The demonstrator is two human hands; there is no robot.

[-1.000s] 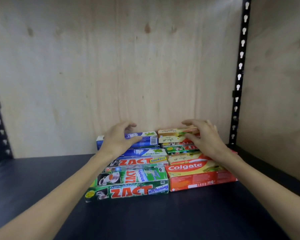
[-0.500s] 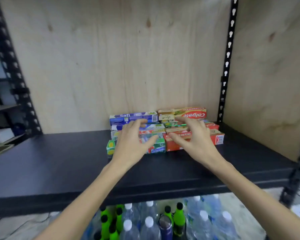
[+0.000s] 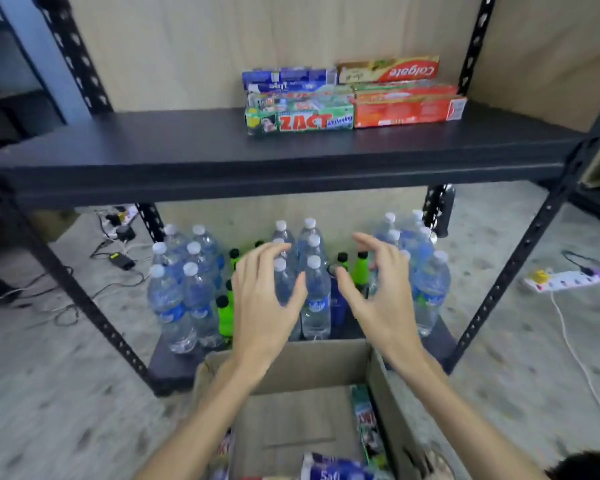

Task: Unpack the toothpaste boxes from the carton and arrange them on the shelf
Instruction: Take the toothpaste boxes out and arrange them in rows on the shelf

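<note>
Both hands empty above the carton (image 3: 288, 365)
Left hand (image 3: 262, 303) and right hand (image 3: 381, 299) have fingers spread, loosely bent, holding nothing; toothpaste boxes (image 3: 354, 95) are stacked on the shelf (image 3: 153, 147)

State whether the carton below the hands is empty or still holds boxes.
Not empty. The open carton holds a green box against its right wall and a blue box at the bottom.
</note>
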